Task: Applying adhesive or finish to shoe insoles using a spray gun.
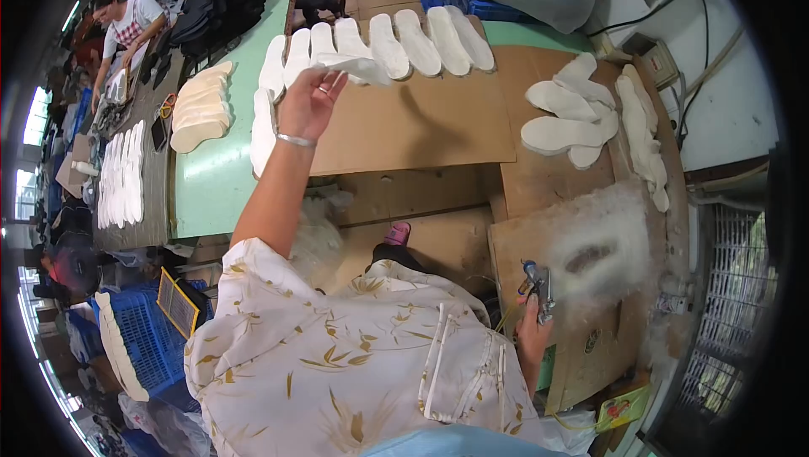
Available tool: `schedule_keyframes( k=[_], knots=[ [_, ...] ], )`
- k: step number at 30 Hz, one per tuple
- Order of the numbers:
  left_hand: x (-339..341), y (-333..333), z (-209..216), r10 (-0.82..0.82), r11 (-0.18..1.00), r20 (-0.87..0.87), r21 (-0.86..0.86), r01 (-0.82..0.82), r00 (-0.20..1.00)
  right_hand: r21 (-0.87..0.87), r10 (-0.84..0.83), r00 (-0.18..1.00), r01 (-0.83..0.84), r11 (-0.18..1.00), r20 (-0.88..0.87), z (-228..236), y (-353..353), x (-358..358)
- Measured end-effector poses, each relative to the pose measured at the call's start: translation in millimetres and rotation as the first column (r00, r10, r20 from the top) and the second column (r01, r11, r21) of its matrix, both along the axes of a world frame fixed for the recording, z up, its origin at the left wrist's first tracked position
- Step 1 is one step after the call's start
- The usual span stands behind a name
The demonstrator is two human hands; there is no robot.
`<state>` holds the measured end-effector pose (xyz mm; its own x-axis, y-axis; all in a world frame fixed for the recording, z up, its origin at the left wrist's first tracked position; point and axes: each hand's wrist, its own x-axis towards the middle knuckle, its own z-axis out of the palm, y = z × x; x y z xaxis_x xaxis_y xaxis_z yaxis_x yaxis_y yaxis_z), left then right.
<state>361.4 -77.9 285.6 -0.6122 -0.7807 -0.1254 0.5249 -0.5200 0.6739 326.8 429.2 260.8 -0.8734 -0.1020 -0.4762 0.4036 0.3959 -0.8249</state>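
My left hand [308, 101] reaches forward over the table, fingers closed on the edge of a white shoe insole [364, 68]. That insole is tilted above a row of similar white insoles [388, 46], which lie side by side along the far and left edges of a brown cardboard sheet [354, 137]. Low on the right, my right hand [532, 341] is wrapped round a metal spray gun [541, 287]. Beside the gun is a cardboard panel [527, 246] with a whitish, fuzzy coating [619, 229] around a darker patch.
Loose insoles [560, 133] overlap on the right of the table, near another stack [645, 137]. Cream insoles [202, 112] lie on the green tabletop [206, 196] at left. A blue crate [152, 339] stands lower left. Other people [131, 27] are at the far left and back.
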Motion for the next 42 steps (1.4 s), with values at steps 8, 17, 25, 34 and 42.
schedule_keyframes(
  k=[8,17,25,34,42],
  knots=[
    [19,-142,-31,0.153,0.983,0.034,-0.103,-0.149,0.988,0.157,0.051,0.999,-0.048,0.986,-0.017,-12,-17,0],
    [83,-185,-65,0.283,0.956,0.052,-0.099,-0.277,0.958,0.134,0.087,0.995,-0.081,0.988,-0.039,-21,-37,2],
    [175,-29,-161,0.224,0.960,0.276,0.104,-0.261,0.935,0.165,0.161,0.986,-0.151,0.975,-0.050,-27,-35,2],
    [198,18,-219,0.294,0.869,0.510,0.209,-0.448,0.808,0.185,0.253,0.967,-0.252,0.950,0.022,-20,-36,-3],
    [167,85,-256,0.150,0.876,0.849,0.124,-0.466,0.507,0.238,0.166,0.965,-0.115,0.964,-0.205,-30,6,4]
  ],
)
